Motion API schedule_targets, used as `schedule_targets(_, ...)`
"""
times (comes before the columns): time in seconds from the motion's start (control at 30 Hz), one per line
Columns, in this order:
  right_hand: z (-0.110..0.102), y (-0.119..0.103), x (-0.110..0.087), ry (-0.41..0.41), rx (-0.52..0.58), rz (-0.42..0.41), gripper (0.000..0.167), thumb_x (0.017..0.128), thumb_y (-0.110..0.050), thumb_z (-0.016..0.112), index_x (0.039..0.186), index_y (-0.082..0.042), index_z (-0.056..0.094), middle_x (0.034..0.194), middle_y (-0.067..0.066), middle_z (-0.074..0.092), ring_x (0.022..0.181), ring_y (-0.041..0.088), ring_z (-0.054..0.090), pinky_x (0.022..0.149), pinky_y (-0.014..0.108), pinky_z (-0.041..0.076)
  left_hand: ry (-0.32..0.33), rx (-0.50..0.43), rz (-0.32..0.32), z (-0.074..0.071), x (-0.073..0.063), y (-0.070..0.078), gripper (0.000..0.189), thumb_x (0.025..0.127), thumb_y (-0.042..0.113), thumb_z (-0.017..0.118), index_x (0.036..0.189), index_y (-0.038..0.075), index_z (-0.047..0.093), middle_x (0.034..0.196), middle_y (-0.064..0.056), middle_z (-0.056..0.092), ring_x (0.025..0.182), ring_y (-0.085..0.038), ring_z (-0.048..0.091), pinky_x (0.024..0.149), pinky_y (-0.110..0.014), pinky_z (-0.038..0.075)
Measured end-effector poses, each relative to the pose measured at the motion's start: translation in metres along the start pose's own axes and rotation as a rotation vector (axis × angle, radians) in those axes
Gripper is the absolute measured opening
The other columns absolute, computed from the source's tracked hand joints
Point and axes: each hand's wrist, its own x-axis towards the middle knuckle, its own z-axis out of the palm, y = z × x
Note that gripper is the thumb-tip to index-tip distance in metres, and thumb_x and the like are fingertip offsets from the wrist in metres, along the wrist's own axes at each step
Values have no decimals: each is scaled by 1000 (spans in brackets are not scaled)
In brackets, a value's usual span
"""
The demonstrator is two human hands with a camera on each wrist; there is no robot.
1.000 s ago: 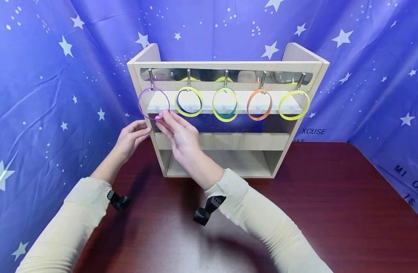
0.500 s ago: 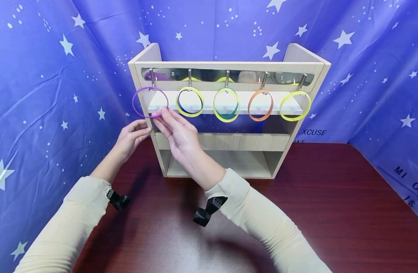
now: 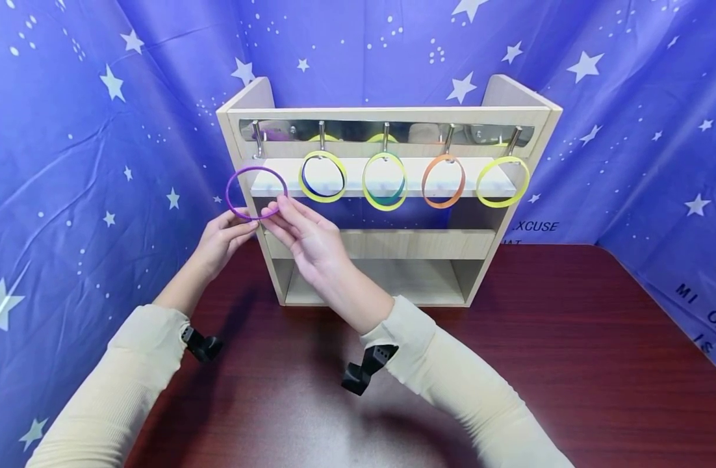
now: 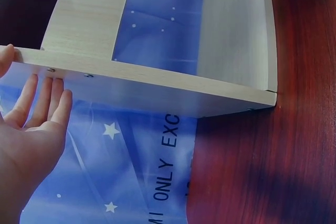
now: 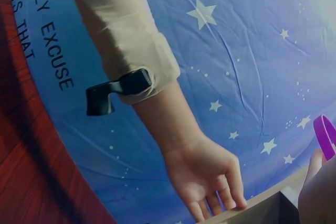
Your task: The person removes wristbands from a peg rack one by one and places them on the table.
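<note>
In the head view my right hand [image 3: 317, 247] pinches a thin purple ring [image 3: 256, 168] by its lower right rim, between thumb and fingers. The ring sits just below the leftmost metal hook [image 3: 257, 140], apart from it. Part of the purple band [image 5: 321, 135] also shows at the right wrist view's edge. My left hand [image 3: 220, 240] touches the left side panel of a pale wooden shelf [image 3: 381, 244]. Seen from the left wrist, its straight fingers [image 4: 58, 108] rest against the panel's outer face, and the thumb is at the front edge.
Along a metal strip [image 3: 416, 132], the other hooks carry a yellow ring [image 3: 323, 197] with a blue one inside, a yellow-green ring [image 3: 384, 207] with teal inside, an orange ring [image 3: 444, 204] and another yellow ring [image 3: 502, 203]. A dark red table [image 3: 568, 357] bears the shelf; a starry blue curtain surrounds it.
The purple ring, earlier at the leftmost hook, has shifted left, then come down off it in my right hand. My left hand has stayed at the side panel.
</note>
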Motion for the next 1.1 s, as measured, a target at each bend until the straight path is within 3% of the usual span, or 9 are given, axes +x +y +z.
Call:
schedule_targets(0.13, -9, 1, -1, 6, -29, 22, 28, 95, -1, 54, 120, 11, 58, 75, 3, 69, 74, 10, 68, 101, 40, 49, -3, 9, 3, -1, -1, 0, 21, 93, -6, 46, 102, 11, 55, 94, 6, 62, 90, -2, 64, 85, -12, 53)
schedule_targets(0.37, -28, 5, -2, -1, -97, 98, 38, 97, -1, 49, 133, 12, 47, 74, 1, 68, 75, 10, 68, 107, 40, 44, 9, 105, -16, -2, 0, 2, 16, 94, 2, 50, 103, 14, 54, 98, 5, 56, 91, -1, 61, 84, -10, 52)
schedule_targets(0.5, -39, 8, -3, -23, -136, 151, 40, 99, -2, 47, 135, 13, 43, 75, 1, 67, 77, 10, 66, 111, 41, 41, 1, 82, -23, -2, 1, 3, 17, 93, 0, 50, 103, 13, 54, 98, 4, 55, 90, -1, 61, 85, -10, 52)
schedule_targets(0.77, -59, 13, -6, -21, -187, 252, 40, 99, 1, 45, 137, 12, 42, 78, 1, 66, 79, 10, 65, 113, 42, 38, 5, 120, -41, -3, 2, 2, 16, 94, 1, 52, 105, 13, 53, 100, 5, 57, 89, 0, 62, 84, -10, 52)
schedule_targets(1.1, -73, 18, -11, 15, -262, 316, 38, 95, 9, 47, 132, 10, 48, 82, 3, 68, 80, 10, 67, 110, 41, 42, 15, 122, -49, -1, 0, 5, 18, 93, 1, 53, 108, 10, 50, 101, 4, 54, 91, 1, 61, 86, -9, 50)
